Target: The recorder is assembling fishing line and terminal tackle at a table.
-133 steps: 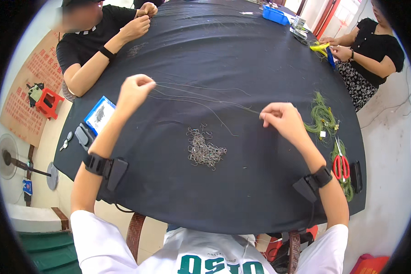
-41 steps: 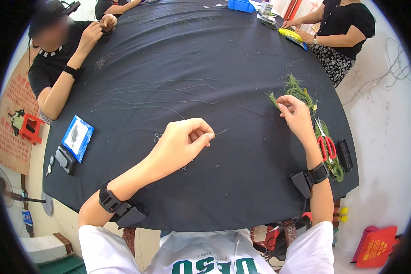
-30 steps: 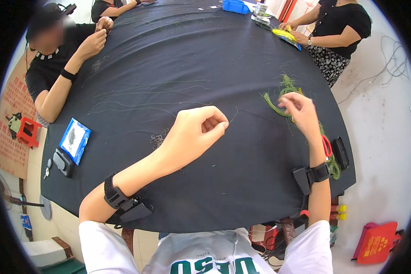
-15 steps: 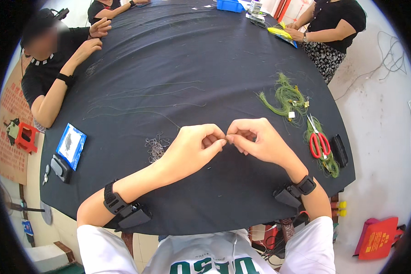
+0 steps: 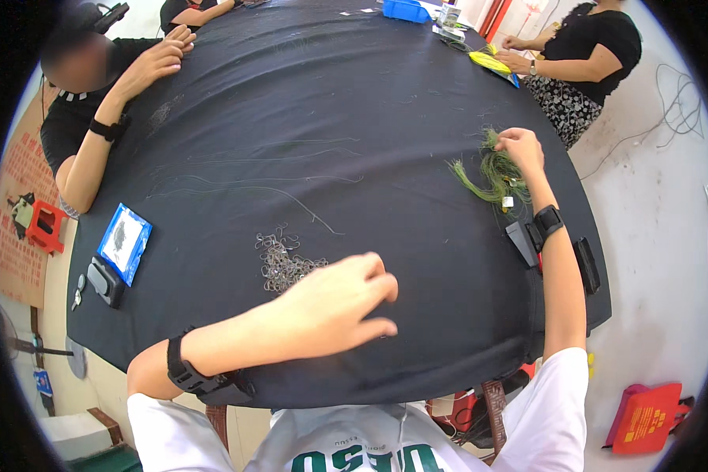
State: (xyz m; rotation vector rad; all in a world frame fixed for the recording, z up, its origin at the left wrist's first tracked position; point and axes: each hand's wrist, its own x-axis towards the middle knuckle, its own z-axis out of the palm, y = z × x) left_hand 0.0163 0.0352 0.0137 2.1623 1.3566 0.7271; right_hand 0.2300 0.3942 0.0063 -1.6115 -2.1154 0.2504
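So, head cam, the only view here: the left hand (image 5: 346,303) is out over the black tablecloth (image 5: 433,330), palm down, thumb hanging well apart from the fingers. Looks loosely open, and I can't spot anything in it. It's right beside a tangled pile of little metal fishhooks (image 5: 279,263) and covers part of the pile's lower right edge. Can't tell if it's actually touching any of them.

The right hand (image 5: 521,149) is way out at the upper end of a bundle of green fishing line (image 5: 492,185), the one with a small white tag on it. Fingers are bent in close together at the line, but they're too small to make out, so no idea if a strand is pinched in there or not.

A few loose strands (image 5: 291,197) lie stretched across the cloth up past the hooks, roughly side by side, with one trailing down toward the pile. Both wrists have black strap-on gadgets.

Over on the left edge there's a blue and white packet (image 5: 124,242) next to a dark grey gadget (image 5: 105,282), plus some keys (image 5: 79,293). A black case (image 5: 587,266) sits just past the right forearm. Further up, a co-worker at the right has hands on a bright yellow bundle (image 5: 489,62), near a blue tray (image 5: 406,10).
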